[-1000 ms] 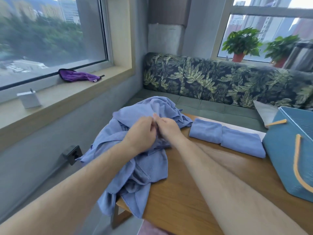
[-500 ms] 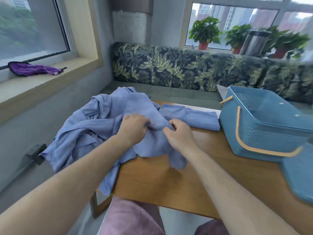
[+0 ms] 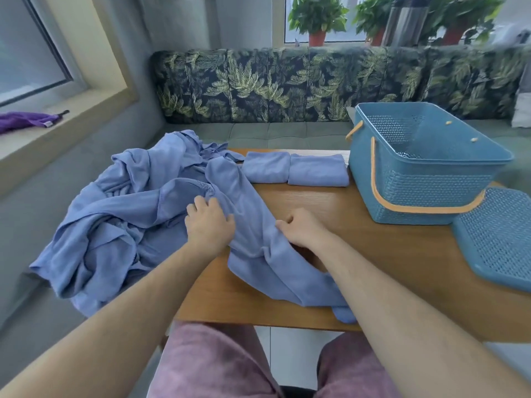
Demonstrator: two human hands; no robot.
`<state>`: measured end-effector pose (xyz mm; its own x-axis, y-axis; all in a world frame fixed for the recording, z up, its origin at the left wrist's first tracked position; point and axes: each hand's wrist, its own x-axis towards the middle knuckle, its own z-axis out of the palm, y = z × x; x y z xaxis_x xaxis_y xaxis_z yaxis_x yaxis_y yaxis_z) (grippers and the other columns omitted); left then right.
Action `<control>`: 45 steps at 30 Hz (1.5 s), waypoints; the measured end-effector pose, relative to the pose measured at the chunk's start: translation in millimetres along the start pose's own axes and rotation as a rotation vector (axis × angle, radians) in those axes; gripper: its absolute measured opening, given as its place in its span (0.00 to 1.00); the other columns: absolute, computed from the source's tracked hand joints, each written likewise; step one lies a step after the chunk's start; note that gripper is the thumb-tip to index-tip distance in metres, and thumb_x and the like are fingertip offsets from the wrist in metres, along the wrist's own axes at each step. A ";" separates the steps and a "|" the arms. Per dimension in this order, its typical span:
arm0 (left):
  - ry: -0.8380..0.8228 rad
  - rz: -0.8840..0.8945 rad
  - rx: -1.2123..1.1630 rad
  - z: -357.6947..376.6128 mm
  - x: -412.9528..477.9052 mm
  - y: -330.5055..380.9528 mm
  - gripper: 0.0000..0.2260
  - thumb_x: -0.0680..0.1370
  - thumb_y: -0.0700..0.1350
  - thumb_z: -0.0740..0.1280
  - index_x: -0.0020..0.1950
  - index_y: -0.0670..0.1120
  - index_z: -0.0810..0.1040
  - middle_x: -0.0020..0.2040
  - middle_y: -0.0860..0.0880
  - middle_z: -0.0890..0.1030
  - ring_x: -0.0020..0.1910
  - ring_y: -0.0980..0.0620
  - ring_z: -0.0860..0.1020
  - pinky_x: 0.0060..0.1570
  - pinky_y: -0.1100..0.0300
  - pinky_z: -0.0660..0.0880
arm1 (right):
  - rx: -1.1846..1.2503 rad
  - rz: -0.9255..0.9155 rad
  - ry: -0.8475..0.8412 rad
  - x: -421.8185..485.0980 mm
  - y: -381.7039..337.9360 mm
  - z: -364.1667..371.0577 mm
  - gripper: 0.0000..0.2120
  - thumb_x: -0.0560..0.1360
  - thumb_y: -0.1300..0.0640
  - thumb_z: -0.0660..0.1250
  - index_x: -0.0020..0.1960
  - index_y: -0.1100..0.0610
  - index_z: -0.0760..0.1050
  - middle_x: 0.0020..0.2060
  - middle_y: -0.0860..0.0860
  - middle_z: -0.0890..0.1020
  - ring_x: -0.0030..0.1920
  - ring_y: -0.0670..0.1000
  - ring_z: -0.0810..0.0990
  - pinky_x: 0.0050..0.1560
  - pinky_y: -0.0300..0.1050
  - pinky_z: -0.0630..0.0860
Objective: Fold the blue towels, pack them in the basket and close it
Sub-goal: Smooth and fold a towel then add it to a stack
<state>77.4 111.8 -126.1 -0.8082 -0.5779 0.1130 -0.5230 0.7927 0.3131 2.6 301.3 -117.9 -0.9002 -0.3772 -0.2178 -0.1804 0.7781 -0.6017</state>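
Note:
A heap of crumpled blue towels (image 3: pixel 120 214) covers the left part of the wooden table (image 3: pixel 373 254) and hangs over its left edge. One blue towel (image 3: pixel 258 242) is drawn out of the heap toward me across the table. My left hand (image 3: pixel 208 222) grips this towel on its left side, and my right hand (image 3: pixel 303 228) pinches its right edge. Two folded blue towels (image 3: pixel 296 168) lie side by side at the far edge. The blue plastic basket (image 3: pixel 425 182) with orange handles stands open on the right, and its blue lid (image 3: pixel 500 239) lies flat beside it.
A leaf-patterned bench (image 3: pixel 287 84) runs behind the table. Potted plants (image 3: pixel 317 18) and a metal flask (image 3: pixel 405 21) stand on the sill behind it. A purple cloth (image 3: pixel 26 120) lies on the left window sill. My knees (image 3: pixel 218 363) are below the table's near edge.
My view has swung right and down, bringing the basket and lid fully in. Both hands have pulled one towel out of the heap toward me and moved apart along it.

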 end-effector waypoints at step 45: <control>-0.252 -0.165 -1.138 -2.8 39.4 44.9 0.09 0.82 0.51 0.64 0.50 0.48 0.67 0.48 0.43 0.75 0.45 0.45 0.76 0.50 0.43 0.80 | 0.941 0.150 0.265 8.5 13.2 -66.6 0.08 0.78 0.65 0.61 0.43 0.59 0.77 0.40 0.56 0.79 0.41 0.55 0.79 0.42 0.52 0.84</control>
<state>22.9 124.1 -104.9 -0.8507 -0.5017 -0.1571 -0.1866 0.0087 0.9824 -33.8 341.8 -76.6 -0.9683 -0.0936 -0.2316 0.2279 0.0489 -0.9725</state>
